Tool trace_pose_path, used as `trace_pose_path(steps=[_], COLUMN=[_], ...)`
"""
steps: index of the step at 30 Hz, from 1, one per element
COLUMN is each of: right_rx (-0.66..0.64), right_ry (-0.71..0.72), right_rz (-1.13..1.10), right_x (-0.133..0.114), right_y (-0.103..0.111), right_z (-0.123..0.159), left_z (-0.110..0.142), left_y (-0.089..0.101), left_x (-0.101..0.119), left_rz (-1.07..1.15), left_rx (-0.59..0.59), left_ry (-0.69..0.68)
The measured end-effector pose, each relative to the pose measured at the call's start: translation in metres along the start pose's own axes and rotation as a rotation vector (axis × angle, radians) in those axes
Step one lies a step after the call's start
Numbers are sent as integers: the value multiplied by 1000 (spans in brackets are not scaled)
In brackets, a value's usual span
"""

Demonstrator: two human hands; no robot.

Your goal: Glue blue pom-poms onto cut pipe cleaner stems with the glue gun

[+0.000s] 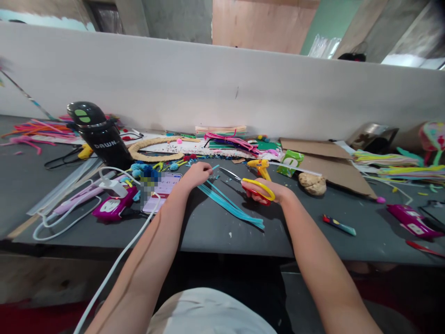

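My right hand [259,191] is closed round the yellow and red handles of a pair of scissors [266,189], whose blades point left. Pinched in my left hand [198,174] is a short blue pipe cleaner [216,167], its end sticking out toward the scissor tips. On the table between my arms lies a bundle of long blue pipe cleaners [236,208], fanned toward the lower right. A few small blue cut bits lie below the scissor tips.
A yellow glue gun [259,166] sits behind my right hand, near a green packet [290,163] and a tan lump [312,184]. At left are a phone [167,185], a black tumbler [102,137] and a purple power strip [114,204] with a white cable. A cutter [339,225] lies at right.
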State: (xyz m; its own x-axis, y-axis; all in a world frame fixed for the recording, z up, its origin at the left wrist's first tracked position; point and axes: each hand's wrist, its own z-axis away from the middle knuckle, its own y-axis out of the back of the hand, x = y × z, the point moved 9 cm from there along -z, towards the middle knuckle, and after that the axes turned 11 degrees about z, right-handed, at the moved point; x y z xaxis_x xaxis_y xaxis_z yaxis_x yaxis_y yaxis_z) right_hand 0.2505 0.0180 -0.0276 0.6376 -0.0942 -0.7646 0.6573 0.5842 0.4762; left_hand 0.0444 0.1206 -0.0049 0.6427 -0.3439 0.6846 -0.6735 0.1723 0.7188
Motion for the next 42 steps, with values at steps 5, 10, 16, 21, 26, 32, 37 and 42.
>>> trace_pose_path(steps=[5,10,16,21,26,32,37,42], right_rx=[35,68,74,97,104,118,132,139], right_ry=[-43,-39,-52,-47,-48,-85,-96,-122], right_rz=[19,24,27,36,28,37,39,62], right_x=[6,7,7,7,8,5,0,2], right_y=[0,2,1,2,2,2,1,3], right_z=[-4,-5,-4,-4,-5,-4,0,-3], left_z=[0,1,2,4,5,4,4,4], left_y=[-4,-7,-6,-6,-7,-11,-11,-11], left_x=[5,10,13,16,17,15,15,13], left_rz=[-1,5,12,17,14,8,0,-15], left_rx=[-18,-31,-27,-36,-49,-68,-75,-69], left_ry=[-17,-45,-63,-67,-70,-63,-63,-35])
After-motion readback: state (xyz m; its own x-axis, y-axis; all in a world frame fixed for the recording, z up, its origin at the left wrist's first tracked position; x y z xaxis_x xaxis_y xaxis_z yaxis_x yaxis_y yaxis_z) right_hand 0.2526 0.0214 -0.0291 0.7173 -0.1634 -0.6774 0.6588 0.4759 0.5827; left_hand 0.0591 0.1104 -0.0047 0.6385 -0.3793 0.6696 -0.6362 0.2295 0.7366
